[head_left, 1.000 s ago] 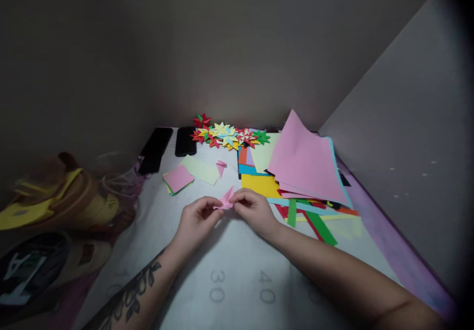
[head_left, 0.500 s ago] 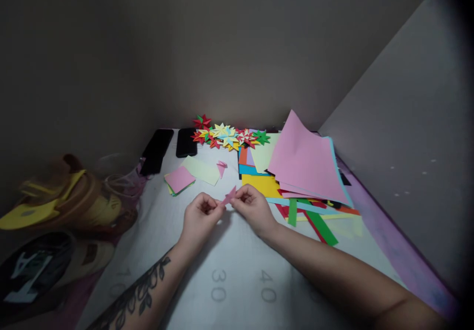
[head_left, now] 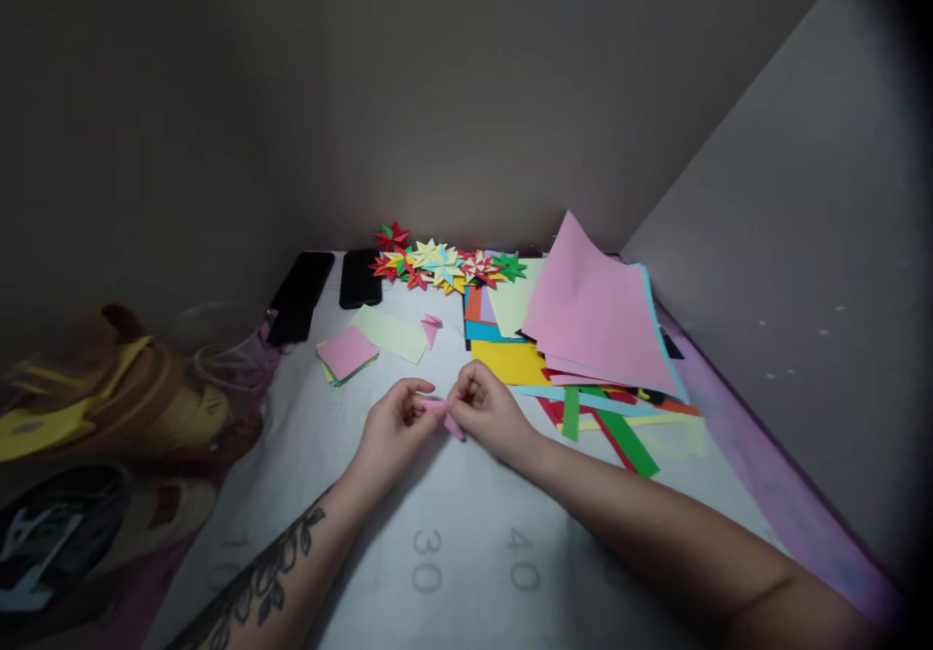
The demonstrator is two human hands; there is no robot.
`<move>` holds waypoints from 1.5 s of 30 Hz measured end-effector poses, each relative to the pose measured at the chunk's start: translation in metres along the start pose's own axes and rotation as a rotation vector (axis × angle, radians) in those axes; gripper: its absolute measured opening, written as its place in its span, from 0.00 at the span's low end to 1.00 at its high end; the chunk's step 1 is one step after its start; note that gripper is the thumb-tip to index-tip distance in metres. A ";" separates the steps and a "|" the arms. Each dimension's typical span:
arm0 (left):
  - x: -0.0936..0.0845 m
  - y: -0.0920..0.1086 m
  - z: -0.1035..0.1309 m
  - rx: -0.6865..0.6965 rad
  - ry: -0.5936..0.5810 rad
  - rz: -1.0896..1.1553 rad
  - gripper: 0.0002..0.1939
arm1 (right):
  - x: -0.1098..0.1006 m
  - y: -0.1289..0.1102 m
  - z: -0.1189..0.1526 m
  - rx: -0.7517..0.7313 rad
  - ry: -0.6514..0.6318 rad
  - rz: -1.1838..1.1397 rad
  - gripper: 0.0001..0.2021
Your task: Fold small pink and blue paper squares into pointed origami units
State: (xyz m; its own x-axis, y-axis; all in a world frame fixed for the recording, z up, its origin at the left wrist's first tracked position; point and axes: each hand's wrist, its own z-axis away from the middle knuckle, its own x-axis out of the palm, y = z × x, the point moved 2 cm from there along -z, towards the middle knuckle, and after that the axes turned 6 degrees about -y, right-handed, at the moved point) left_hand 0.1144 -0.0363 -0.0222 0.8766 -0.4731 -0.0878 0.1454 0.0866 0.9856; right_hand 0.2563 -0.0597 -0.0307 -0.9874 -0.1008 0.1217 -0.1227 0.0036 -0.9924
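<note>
My left hand (head_left: 399,424) and my right hand (head_left: 487,407) meet over the middle of the white mat (head_left: 364,553). Between their fingertips is a small folded piece of pink paper (head_left: 453,426), pinched from both sides; one pointed end hangs below the fingers. Just beyond lies another folded pink paper piece (head_left: 431,327). Left of that are a pale green paper sheet (head_left: 392,333) and a small stack of paper squares (head_left: 348,353) with pink on top.
Folded paper stars (head_left: 441,263) in several colours line the back. Large pink sheets (head_left: 598,310) and cut green strips (head_left: 628,444) lie at the right. Two black phones (head_left: 361,278), (head_left: 304,283) rest at the back left. A brown and yellow bag (head_left: 131,388) is at the left edge.
The folded pink paper has turned between my fingers: its point was up to the right and now hangs down. The whole view has shifted slightly.
</note>
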 end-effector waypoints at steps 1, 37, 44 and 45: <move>0.001 0.000 0.000 -0.009 -0.016 -0.014 0.15 | 0.000 0.000 0.000 -0.006 0.015 -0.012 0.10; -0.011 0.004 0.001 0.032 0.007 -0.144 0.15 | -0.014 -0.012 -0.003 -0.248 0.025 0.544 0.15; -0.010 0.007 0.004 0.042 0.039 -0.215 0.10 | -0.017 -0.005 -0.004 -0.042 0.078 0.347 0.06; -0.011 0.007 0.004 0.033 0.060 -0.222 0.10 | -0.016 -0.002 -0.005 0.003 0.072 0.264 0.09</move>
State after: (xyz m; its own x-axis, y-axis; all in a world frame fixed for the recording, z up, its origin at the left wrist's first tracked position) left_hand 0.1040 -0.0344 -0.0143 0.8508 -0.4239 -0.3104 0.3236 -0.0428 0.9452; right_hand 0.2723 -0.0530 -0.0302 -0.9897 -0.0258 -0.1408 0.1404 0.0170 -0.9900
